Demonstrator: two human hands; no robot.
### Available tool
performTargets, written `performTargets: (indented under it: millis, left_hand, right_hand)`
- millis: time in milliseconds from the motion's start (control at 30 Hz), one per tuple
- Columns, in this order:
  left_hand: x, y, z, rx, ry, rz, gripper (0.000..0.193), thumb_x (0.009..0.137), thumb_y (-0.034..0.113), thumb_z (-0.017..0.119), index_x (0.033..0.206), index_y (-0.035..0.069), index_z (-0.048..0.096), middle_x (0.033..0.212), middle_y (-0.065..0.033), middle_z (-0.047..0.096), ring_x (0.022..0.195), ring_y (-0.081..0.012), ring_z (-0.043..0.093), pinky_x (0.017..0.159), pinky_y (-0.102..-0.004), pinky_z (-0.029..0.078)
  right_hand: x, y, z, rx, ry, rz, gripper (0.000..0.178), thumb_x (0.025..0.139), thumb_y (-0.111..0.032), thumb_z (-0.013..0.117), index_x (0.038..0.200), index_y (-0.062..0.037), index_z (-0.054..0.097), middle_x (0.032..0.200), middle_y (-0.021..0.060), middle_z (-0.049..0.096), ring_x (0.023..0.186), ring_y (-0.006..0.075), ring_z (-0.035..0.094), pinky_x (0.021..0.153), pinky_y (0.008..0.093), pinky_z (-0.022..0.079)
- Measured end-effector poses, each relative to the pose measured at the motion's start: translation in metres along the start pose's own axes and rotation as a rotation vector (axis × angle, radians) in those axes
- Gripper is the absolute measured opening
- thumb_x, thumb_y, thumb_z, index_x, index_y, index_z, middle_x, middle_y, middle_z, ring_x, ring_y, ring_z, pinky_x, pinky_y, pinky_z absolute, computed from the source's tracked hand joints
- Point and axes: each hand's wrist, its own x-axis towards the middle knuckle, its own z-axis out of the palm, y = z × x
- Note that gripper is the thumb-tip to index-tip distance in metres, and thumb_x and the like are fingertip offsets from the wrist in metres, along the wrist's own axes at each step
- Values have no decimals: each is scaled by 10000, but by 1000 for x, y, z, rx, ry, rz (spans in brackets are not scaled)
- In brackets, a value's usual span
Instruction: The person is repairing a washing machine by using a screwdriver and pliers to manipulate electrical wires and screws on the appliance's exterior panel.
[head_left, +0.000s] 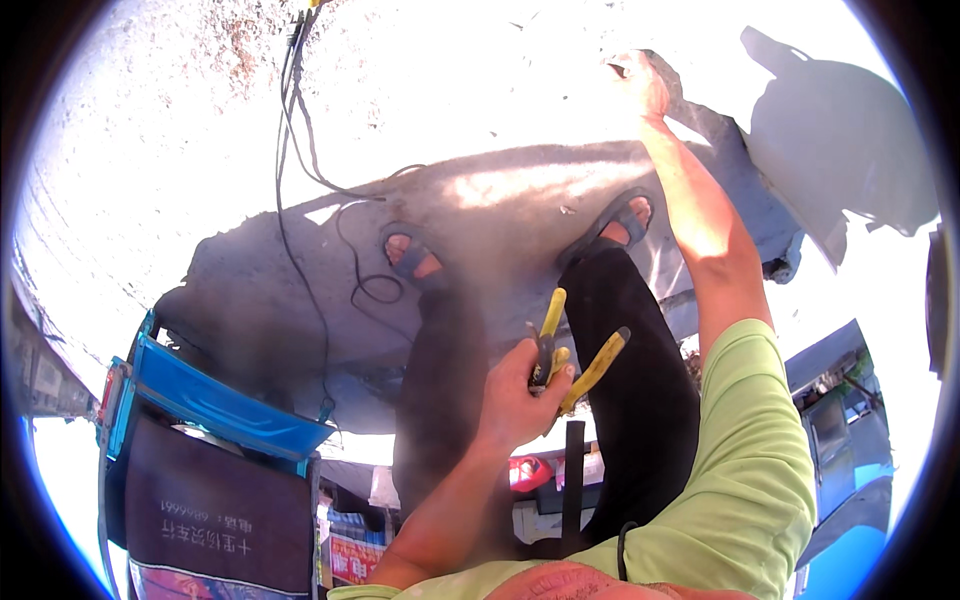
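Note:
My left hand point(518, 398) is closed round a pair of pliers with yellow handles point(597, 372), in front of my thighs. The two handles stick out apart, away from me, one with a dark end; my fingers hide most of the head. Far out to the right, my right arm reaches down to the sunlit ground. My right hand point(645, 88) is there with its fingers curled, beside the edge of a shadow. Strong glare washes out the fingertips, so whatever they hold or touch does not show.
Black cables point(290, 150) run along the ground on the left and loop near my sandalled feet point(412, 255). A blue-framed cart or vehicle part with a dark cover point(220, 500) stands at lower left. Blue and dark objects point(850, 440) are at right. A rounded shadow point(840, 140) falls at upper right.

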Motion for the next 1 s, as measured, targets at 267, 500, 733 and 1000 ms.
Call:
performTargets:
  millis: [267, 500, 733, 1000]
  left_hand:
    - [3, 6, 0, -41, 3, -26, 240, 859, 198, 701, 969, 2, 617, 769, -47, 651, 713, -122, 620, 692, -292, 505]
    - [6, 2, 3, -17, -13, -36, 245, 859, 204, 701, 974, 5, 616, 765, -46, 677, 727, -121, 654, 693, -296, 515]
    - [6, 9, 4, -53, 17, -16, 257, 860, 210, 716, 905, 3, 571, 755, -112, 611, 666, -206, 585, 647, -346, 481]
    - [4, 12, 4, -74, 42, 13, 264, 866, 209, 719, 870, 3, 554, 738, -140, 586, 638, -247, 560, 619, -372, 465]
  right_hand:
    - [-8, -7, 10, -27, -86, -47, 311, 845, -390, 737, 1101, -221, 683, 1036, 39, 740, 971, 238, 709, 821, 392, 536]
    - [-1, 9, 15, 24, -11, -30, 294, 849, -371, 736, 1087, -207, 686, 1023, 22, 741, 957, 231, 708, 817, 390, 534]
    - [4, 12, 15, -11, -37, -99, 275, 856, -357, 716, 1081, -202, 684, 989, 20, 751, 924, 248, 718, 787, 400, 540]
    - [10, 20, 20, -93, 20, -192, 282, 878, -342, 683, 1089, -156, 671, 956, 76, 751, 880, 280, 721, 757, 424, 545]
